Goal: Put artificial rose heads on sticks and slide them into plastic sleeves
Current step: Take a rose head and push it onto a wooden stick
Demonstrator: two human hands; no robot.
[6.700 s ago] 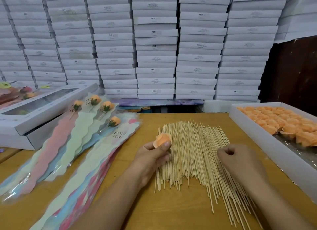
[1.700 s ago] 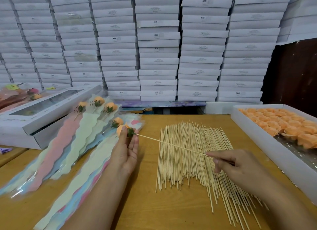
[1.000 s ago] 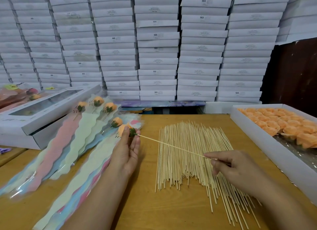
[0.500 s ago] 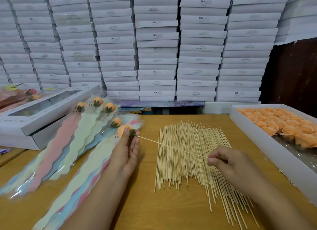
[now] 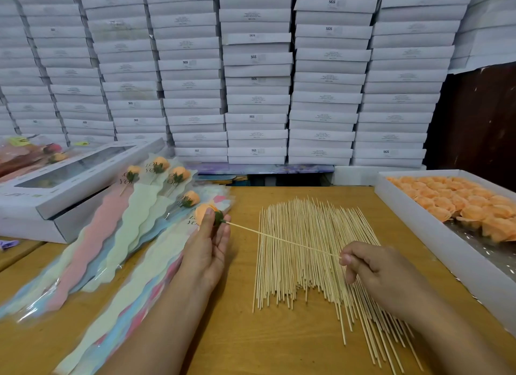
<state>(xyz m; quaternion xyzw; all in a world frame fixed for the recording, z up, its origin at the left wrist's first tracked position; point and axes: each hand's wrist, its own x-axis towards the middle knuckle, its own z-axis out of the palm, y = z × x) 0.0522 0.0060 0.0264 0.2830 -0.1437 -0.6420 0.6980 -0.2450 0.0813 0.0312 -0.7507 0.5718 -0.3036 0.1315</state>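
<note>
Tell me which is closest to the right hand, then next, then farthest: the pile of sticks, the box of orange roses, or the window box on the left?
From the right hand in the head view:
1. Pile of sticks, lying right under and beside it.
2. Box of orange roses, off to its right.
3. Window box, far across on the left.

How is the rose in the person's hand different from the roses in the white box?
The held rose sits on a stick, gripped by the left hand, while the right hand pinches the stick's other end. The boxed roses have no sticks showing and lie packed together in the white box. The held rose shows a green base; the boxed ones show only petals. Both are orange.
</note>
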